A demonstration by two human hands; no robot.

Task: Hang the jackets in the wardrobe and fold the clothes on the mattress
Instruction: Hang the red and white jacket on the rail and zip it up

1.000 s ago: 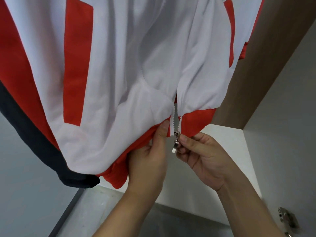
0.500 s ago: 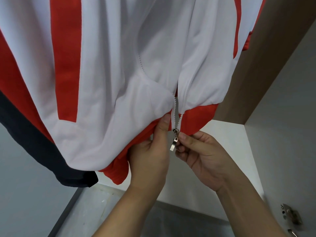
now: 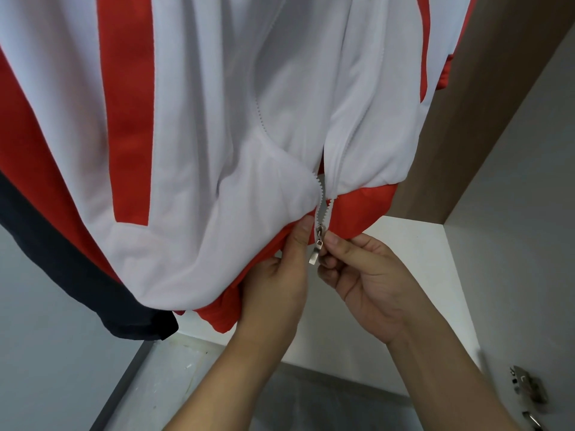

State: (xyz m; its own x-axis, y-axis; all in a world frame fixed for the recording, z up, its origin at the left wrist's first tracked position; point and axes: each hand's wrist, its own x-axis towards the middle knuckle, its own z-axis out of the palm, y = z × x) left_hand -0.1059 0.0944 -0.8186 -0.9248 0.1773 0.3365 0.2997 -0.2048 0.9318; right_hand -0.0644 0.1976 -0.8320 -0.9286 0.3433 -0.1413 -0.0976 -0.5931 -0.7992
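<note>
A white jacket (image 3: 193, 150) with red stripes, a red hem and a dark sleeve edge hangs from above and fills the upper left of the head view. Its front zipper is open except at the very bottom, where the metal zipper slider (image 3: 319, 236) sits with its pull tab hanging down. My left hand (image 3: 280, 275) grips the red hem just left of the zipper, thumb up along the fabric. My right hand (image 3: 361, 275) pinches the hem and zipper end on the right side, fingers curled beside the pull tab.
The wardrobe's white floor panel (image 3: 413, 253) lies below the jacket, with a brown side panel (image 3: 485, 104) behind on the right and a white wall (image 3: 513, 244) further right. A metal hinge (image 3: 529, 390) shows at the lower right. A grey door (image 3: 46, 337) stands at the left.
The view has tilted slightly, so the jacket sits a little higher and nearer. Both hands keep their hold at the zipper's bottom end; the slider has barely moved.
</note>
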